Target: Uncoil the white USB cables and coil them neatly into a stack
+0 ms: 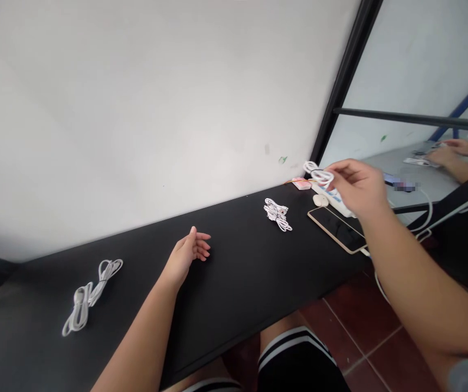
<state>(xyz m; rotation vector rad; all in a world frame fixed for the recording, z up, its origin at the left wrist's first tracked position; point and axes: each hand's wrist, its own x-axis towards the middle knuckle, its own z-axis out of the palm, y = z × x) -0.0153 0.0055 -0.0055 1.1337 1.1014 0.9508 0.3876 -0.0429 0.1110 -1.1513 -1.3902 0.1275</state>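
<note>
My right hand [358, 185] pinches a coiled white cable [319, 173] and holds it up above the back right of the black table [226, 288]. The coil has a dark tie round its middle. Over the middle of the table is my left hand [189, 250], its fingers loosely curved and apart, with nothing in it. Between my hands lies a bundle of white cables [277, 214], bound at the waist. Two more tied white cables are at the left: one coil [105, 277] touches the other coil [79, 309].
A phone [338, 228] lies near the right edge, by a white earbud case [320, 201] and a white power strip [342, 206]. A pink-and-white box [301, 184] sits against the wall. Past the black metal frame [413, 118], another person's hands [448, 153] handle cables at a grey table.
</note>
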